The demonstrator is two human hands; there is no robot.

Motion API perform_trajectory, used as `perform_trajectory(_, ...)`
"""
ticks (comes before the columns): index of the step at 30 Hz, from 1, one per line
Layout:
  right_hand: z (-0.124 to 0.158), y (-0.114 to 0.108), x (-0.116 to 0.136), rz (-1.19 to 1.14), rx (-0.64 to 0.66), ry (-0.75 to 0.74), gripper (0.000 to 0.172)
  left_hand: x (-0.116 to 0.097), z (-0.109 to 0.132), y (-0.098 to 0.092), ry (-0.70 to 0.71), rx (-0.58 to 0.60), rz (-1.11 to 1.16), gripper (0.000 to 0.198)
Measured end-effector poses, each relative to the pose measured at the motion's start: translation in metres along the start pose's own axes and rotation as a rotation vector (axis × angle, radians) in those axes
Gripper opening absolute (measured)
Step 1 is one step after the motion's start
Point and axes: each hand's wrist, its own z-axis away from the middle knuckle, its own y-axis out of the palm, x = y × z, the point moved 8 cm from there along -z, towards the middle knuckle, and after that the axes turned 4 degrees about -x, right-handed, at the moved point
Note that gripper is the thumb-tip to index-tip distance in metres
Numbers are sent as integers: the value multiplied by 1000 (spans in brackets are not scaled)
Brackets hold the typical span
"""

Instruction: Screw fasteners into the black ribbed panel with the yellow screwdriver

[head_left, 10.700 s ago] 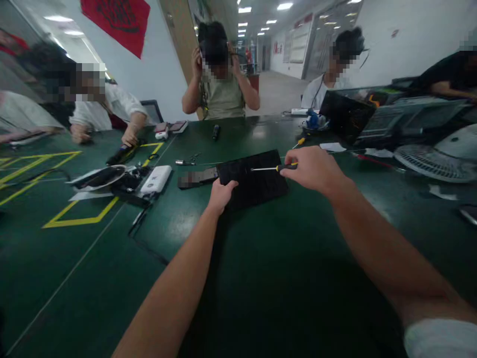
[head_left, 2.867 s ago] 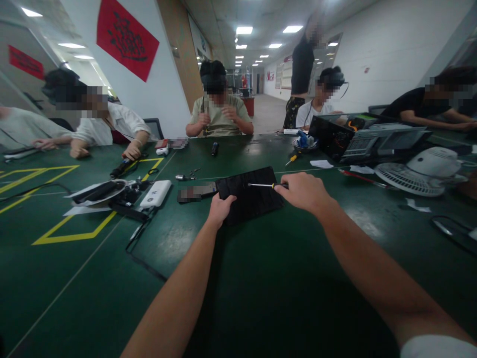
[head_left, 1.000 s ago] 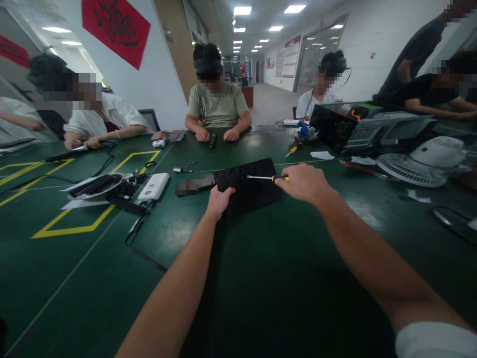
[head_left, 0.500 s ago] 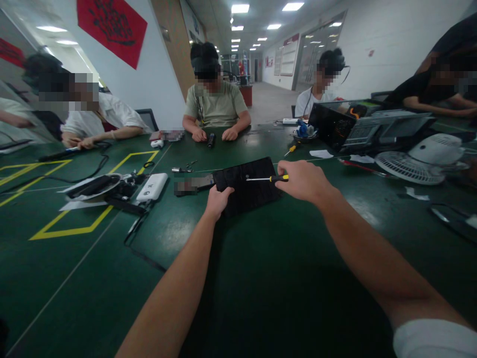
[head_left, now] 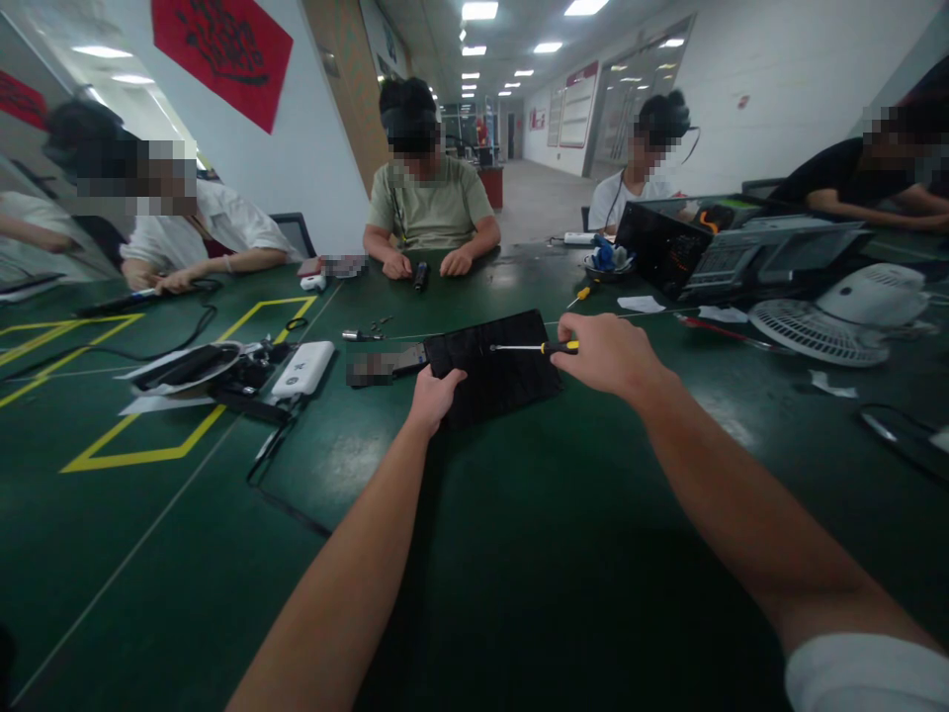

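Observation:
A flat black rectangular panel (head_left: 511,381) lies tilted on the green table in front of me. My left hand (head_left: 434,398) grips its left edge, thumb on top and the other fingers hidden. In my right hand (head_left: 612,351) is a screwdriver (head_left: 558,347) with a yellow and black handle, pinched between thumb and fingers. Its long metal shaft points left across the panel, and the tip is at a small round spot on the surface. Whether the tip touches a screw cannot be made out. A grey flat object (head_left: 407,361) lies by the panel's left corner.
A white power bank (head_left: 302,369) and a cluttered dish of parts (head_left: 197,366) stand at left. Small metal pieces (head_left: 363,336) lie beyond the panel. Another screwdriver (head_left: 582,295), a computer case (head_left: 659,252) and a white fan (head_left: 822,321) are at right. Several people sit around the table.
The screwdriver and my right hand have shifted very slightly, the handle a little lower and to the right. My left hand keeps its hold on the panel.

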Motion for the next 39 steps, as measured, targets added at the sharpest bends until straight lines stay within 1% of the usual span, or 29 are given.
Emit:
perform_trajectory(12, 0, 3, 2, -3, -17, 3, 21, -3, 1, 0, 14, -24, -13, 32)
perform_trajectory(16, 0, 3, 3, -10, -11, -8, 24, -2, 1, 0, 14, -20, -11, 33)
perform_trajectory(23, 0, 0, 3, -25, -16, -11, 23, -1, 1, 0, 8, -12, 0, 33)
perform_trajectory(35, 0, -2, 3, -9, -6, 11, 34, -2, 1, 1, 21, 1, -3, 31)
perform_trajectory(39, 0, -1, 4, 8, 21, 25, 39, -3, 1, 1, 12, -3, -5, 33)
